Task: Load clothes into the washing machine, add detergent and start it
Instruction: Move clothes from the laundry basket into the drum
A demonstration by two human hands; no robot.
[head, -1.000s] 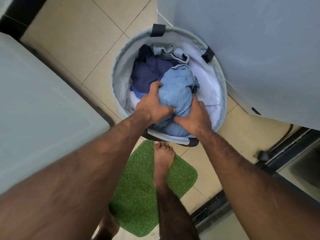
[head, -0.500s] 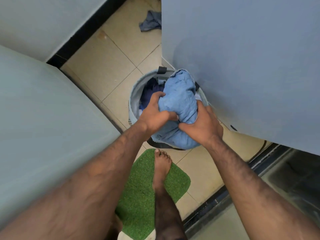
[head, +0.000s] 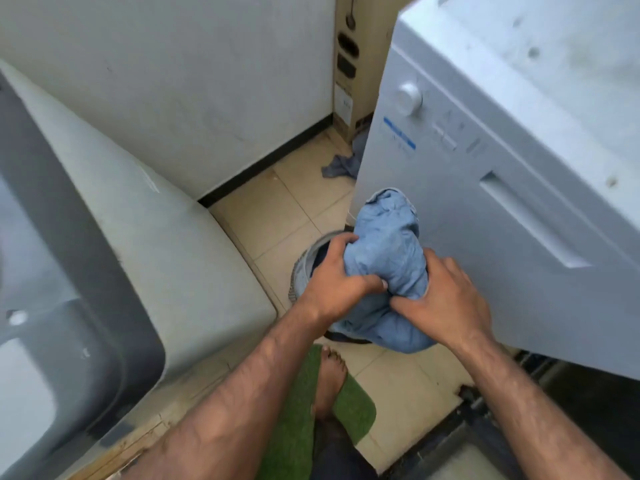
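A bundled light-blue garment [head: 388, 258] is held up above the laundry basket [head: 300, 271], which stands on the tiled floor and is mostly hidden behind my arms. My left hand [head: 337, 280] grips the bundle's left side and my right hand [head: 441, 296] grips its right side. To the left is a top-loading washing machine [head: 145, 244] with a grey lid. On the right stands a white appliance [head: 502, 174] with a round knob [head: 408, 97] and a recessed handle.
A green mat [head: 294, 434] lies under my bare foot [head: 329, 379]. A grey cloth [head: 341, 166] lies on the floor by the far wall. A dark floor track [head: 446, 441] runs at the lower right. The gap between the two machines is narrow.
Both hands lifted the blue garment up out of the basket. The view rose and tilted up, so the basket looks smaller and the white appliance's front panel has come into view.
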